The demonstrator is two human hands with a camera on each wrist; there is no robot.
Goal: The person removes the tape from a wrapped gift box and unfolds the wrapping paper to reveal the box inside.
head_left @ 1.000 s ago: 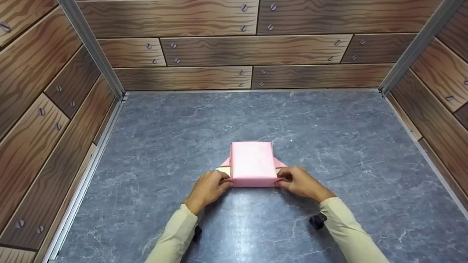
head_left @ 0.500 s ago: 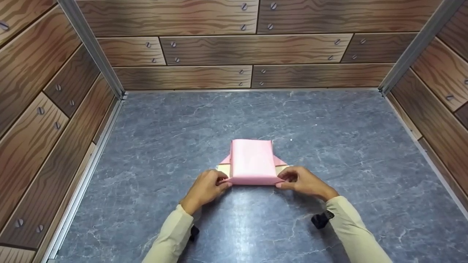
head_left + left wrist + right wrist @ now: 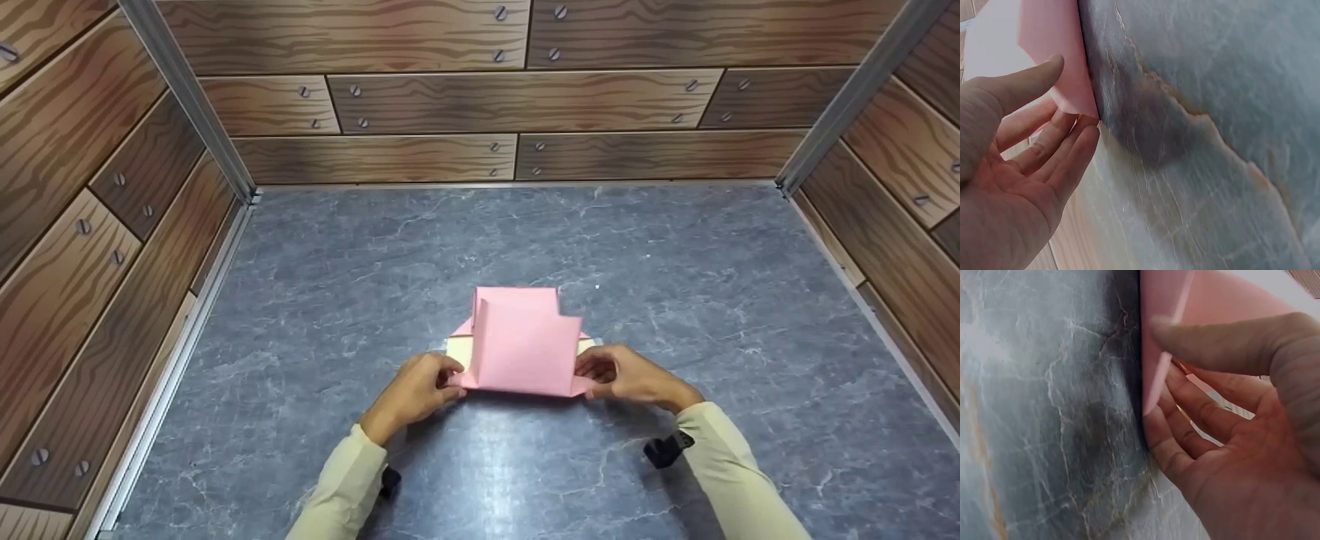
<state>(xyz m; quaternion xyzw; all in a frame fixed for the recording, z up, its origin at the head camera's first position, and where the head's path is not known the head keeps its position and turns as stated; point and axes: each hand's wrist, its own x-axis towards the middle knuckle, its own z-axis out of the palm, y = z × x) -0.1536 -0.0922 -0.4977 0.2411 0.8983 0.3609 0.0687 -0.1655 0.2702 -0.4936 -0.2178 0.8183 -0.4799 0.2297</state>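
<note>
A folded piece of pink paper (image 3: 529, 352) lies mid-table in the head view, its large near panel raised at an angle over the part behind. Cream-coloured surface (image 3: 459, 352) shows beside the panel on both sides. My left hand (image 3: 416, 386) pinches the paper's near left corner; in the left wrist view the thumb lies over the pink edge (image 3: 1050, 28) with fingers behind it. At the near right corner, my right hand (image 3: 634, 375) pinches a small pink flap, and its thumb crosses the pink fold (image 3: 1157, 304) in the right wrist view. What lies under the panel is hidden.
The grey marbled tabletop (image 3: 360, 255) is bounded by wood-patterned walls (image 3: 517, 105) at the back and sides, with metal rails (image 3: 187, 322) along the edges. A few tiny white specks lie behind the paper. Black wrist cameras (image 3: 667, 448) hang under the sleeves.
The near panel of the pink paper has lifted and shifted right, uncovering the part behind it. Both hands have moved slightly apart and nearer the body with the corners in their grip.
</note>
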